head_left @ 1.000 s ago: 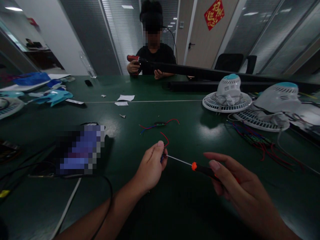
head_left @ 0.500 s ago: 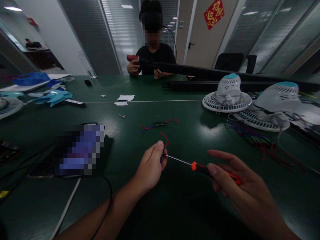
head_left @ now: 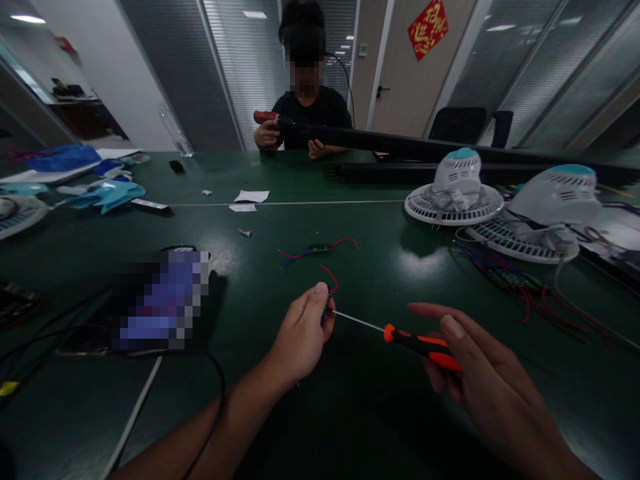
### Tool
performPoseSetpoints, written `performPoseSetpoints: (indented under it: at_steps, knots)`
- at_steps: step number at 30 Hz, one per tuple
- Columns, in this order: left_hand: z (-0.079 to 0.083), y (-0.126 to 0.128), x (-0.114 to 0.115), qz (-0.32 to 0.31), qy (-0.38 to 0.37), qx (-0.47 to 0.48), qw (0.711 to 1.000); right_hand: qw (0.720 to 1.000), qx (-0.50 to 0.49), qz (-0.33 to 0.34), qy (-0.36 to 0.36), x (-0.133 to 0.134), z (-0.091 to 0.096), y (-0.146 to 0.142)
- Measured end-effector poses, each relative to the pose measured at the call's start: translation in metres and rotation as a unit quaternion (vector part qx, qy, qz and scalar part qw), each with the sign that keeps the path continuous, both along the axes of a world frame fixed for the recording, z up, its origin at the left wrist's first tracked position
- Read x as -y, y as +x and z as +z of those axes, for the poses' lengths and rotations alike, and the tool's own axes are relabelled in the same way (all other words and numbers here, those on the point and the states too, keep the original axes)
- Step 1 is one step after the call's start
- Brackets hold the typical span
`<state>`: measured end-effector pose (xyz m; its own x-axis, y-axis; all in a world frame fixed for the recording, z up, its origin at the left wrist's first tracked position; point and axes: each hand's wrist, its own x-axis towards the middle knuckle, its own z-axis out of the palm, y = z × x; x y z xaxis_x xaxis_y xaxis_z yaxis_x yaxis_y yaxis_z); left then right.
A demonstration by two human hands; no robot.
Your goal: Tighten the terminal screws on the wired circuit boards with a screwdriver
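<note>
My left hand (head_left: 305,333) pinches a small circuit board (head_left: 327,304) between thumb and fingers, and most of the board is hidden by them. From its top a red wire (head_left: 331,277) curls upward. Against the board rests the thin metal tip of a screwdriver (head_left: 420,343) with an orange and black handle. My right hand (head_left: 493,377) is closed around the rear of that handle, index finger stretched forward above it. Beyond my left hand, a second small circuit board (head_left: 320,248) with red and blue wires lies flat on the green table (head_left: 370,413).
At left lies a dark device with a blurred screen (head_left: 160,300) and cables. White fan-like units (head_left: 457,190) and a bundle of wired boards (head_left: 515,273) are at right. Paper scraps (head_left: 251,196) lie further back. Across the table a person (head_left: 310,110) holds a red power tool (head_left: 266,127) against a long black bar (head_left: 400,139).
My right hand has shifted its grip along the screwdriver handle, with the thumb now further back and more of the handle showing. The left hand and board have stayed put.
</note>
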<state>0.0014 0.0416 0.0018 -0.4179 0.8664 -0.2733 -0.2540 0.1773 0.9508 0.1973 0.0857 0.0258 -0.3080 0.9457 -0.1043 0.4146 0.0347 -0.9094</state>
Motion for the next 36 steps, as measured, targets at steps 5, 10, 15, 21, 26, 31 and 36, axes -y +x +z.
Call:
performPoseSetpoints:
  at_steps: [5,10,15,21,26,31,36]
  knots:
    - [0.0008,-0.0004,-0.0001,-0.014,-0.006,-0.010,1.000,0.999,0.017,0.026,0.027,0.0004,-0.0015,0.0011]
    - [0.0012,0.0001,-0.0008,0.007,-0.016,0.008,1.000,0.997,0.011,0.041,0.071,-0.0016,-0.0028,0.0011]
    - [-0.0013,-0.0003,-0.0006,-0.005,-0.003,-0.001,1.000,0.996,0.009,0.028,0.090,-0.0013,0.0017,-0.0035]
    - [-0.0028,-0.0011,-0.0005,-0.005,-0.014,0.006,1.000,0.996,-0.004,0.022,0.091,-0.0008,0.0058,-0.0050]
    - [-0.0004,-0.0010,0.0001,-0.017,-0.008,-0.012,1.000,0.999,-0.005,0.014,0.033,-0.0004,0.0023,-0.0013]
    - [0.0005,-0.0009,0.0001,-0.021,0.003,-0.015,1.000,0.999,0.024,0.018,-0.015,-0.0004,-0.0011,-0.0009]
    - [-0.0020,-0.0013,-0.0007,-0.015,-0.005,-0.014,1.000,0.997,0.032,0.047,0.047,-0.0024,-0.0031,-0.0016]
